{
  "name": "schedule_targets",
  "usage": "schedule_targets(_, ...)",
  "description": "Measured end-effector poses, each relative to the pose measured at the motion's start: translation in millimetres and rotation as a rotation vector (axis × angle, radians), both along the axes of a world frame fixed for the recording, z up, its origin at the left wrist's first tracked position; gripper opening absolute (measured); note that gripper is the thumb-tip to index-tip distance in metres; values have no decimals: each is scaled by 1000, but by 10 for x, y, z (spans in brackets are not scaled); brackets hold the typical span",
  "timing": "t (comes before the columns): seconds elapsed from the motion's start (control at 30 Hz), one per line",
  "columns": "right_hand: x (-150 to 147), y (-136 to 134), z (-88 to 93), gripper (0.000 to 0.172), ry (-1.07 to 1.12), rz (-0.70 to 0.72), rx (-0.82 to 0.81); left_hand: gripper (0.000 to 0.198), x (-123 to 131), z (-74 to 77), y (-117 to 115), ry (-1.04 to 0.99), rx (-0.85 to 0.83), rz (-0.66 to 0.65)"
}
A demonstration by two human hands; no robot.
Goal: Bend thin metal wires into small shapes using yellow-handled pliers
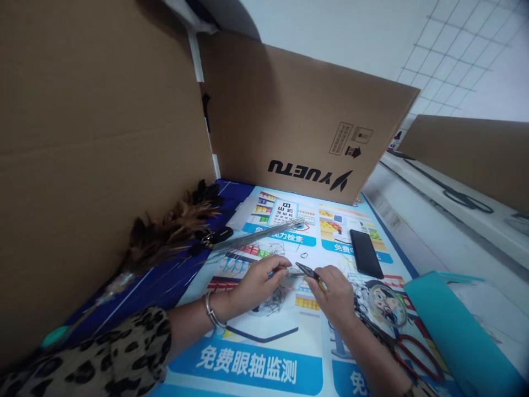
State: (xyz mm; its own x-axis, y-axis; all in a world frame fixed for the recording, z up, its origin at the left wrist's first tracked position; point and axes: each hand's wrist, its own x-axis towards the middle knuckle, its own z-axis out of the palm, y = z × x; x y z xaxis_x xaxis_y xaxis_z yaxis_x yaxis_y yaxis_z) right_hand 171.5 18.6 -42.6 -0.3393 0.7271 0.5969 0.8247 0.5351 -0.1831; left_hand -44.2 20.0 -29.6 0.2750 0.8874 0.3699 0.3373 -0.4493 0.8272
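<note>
My right hand point(334, 292) is wrapped around a pair of needle-nose pliers point(309, 271), whose dark jaws point left toward my other hand. Thumb and fingertips of my left hand point(264, 278) are pinched together just left of the jaws. A bit of blue shows at those fingers, but what they hold is too small to make out. Below the hands lies a tangle of thin wire pieces point(275, 302). Beyond the pliers is a small dark wire loop point(304, 255). A bundle of straight thin wires point(260, 234) stretches across the printed sheet behind my left hand.
A black phone point(366, 253) lies at right, with a wire coil point(388, 303), red-handled scissors point(419, 355) and a turquoise box point(467, 336) nearer. Brown feathers point(173, 223) and a black key fob point(221, 235) lie left. Cardboard panels point(306, 121) wall the back and left.
</note>
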Motion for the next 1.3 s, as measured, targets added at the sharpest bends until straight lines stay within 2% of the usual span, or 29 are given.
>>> schedule_targets(0.73,-3,-4,-2,18,-12,2,-40,19,11,0,4,-13,-66,-46)
schedule_targets(1.3,1,-1,-4,18,-26,-4,-10,19,7,17,7,-16,-96,-39)
